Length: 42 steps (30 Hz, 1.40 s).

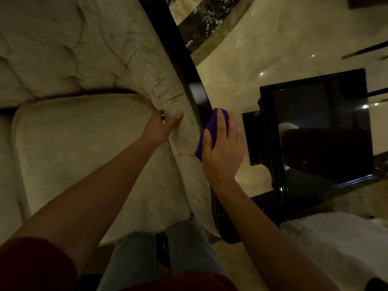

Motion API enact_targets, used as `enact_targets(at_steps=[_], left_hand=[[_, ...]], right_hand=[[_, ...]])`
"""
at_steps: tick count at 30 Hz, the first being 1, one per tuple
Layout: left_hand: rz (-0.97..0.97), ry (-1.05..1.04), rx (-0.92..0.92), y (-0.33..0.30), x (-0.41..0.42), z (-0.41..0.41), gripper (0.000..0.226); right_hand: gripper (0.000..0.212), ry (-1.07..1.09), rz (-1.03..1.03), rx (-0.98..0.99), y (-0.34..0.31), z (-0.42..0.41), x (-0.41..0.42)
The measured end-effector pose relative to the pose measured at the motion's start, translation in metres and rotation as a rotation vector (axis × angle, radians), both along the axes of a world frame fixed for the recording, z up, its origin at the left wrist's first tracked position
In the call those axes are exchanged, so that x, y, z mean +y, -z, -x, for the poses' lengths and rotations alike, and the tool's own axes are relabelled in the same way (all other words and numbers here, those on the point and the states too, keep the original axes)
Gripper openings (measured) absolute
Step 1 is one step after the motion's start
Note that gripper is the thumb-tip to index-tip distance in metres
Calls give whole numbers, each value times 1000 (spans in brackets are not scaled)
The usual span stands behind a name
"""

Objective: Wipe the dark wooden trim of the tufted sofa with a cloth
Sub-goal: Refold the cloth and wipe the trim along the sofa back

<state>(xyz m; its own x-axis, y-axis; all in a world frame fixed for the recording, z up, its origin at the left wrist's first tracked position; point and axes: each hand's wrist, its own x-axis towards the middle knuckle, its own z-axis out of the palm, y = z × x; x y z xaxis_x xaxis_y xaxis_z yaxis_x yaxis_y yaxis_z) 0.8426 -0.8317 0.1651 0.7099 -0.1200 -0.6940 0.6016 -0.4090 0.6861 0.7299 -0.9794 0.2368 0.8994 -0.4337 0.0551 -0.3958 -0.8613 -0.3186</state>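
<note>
A cream tufted sofa [69, 59] fills the left half of the head view. Its glossy dark wooden trim [189, 66] runs along the padded arm from the top centre down past the middle. My right hand [223, 150] presses a purple cloth [210, 129] flat against that trim, fingers spread over the cloth. My left hand [162, 128] rests on the inner side of the padded arm [184, 131], fingers apart and tucked between the arm and the seat cushion [84, 156], holding nothing.
A glossy black side table [319, 133] stands right of the sofa arm, close to my right hand. Polished cream marble floor [262, 45] with a dark veined band lies beyond. A pale upholstered piece [336, 238] sits at the lower right. My knees are against the sofa front.
</note>
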Motion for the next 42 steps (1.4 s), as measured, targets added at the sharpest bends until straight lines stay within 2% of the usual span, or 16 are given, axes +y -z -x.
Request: enact_targets(at_steps=[6,10,13,15,18,21,23,24,25,28,32,36,38,42], left_hand=[[20,155,145,-1,12,-24,84],[26,265,165,0,19,-40,57],[21,307,194,1,22,-49,92],[18,333,177,2,25,-52,98],[83,362,164,1,28,-58,83],[94,429,166,1,33,-70,87],[142,322,129,-1,36,-81,52],[167,188,104,-4,38,-86,34],[160,43,56,-8,42,-89,28],[-29,-194,-290,-24,51,-104,18],[-301,-246,-774,-59,54,-141,46],[-474,-181,-1109,-82,53,-164,56],[-571,-56,-1167,-79,54,-170,61],[-689,178,-1001,-57,58,-173,77]], right_hand=[[65,-30,62,3,-1,-41,10],[64,-64,103,-16,-1,-71,20],[62,-79,171,-2,4,-94,26],[62,-76,211,20,7,-113,28],[61,-35,221,54,7,-141,29],[61,-40,203,49,5,-161,32],[60,-54,191,36,3,-181,34],[60,-64,183,23,1,-195,36],[60,-81,171,6,-1,-209,40],[63,-126,152,-73,-11,-256,52],[63,-140,91,-169,-22,-292,60],[65,-158,73,-147,-22,-292,60],[64,-171,27,-168,-21,-286,56],[63,-172,-21,-31,-10,-237,33]])
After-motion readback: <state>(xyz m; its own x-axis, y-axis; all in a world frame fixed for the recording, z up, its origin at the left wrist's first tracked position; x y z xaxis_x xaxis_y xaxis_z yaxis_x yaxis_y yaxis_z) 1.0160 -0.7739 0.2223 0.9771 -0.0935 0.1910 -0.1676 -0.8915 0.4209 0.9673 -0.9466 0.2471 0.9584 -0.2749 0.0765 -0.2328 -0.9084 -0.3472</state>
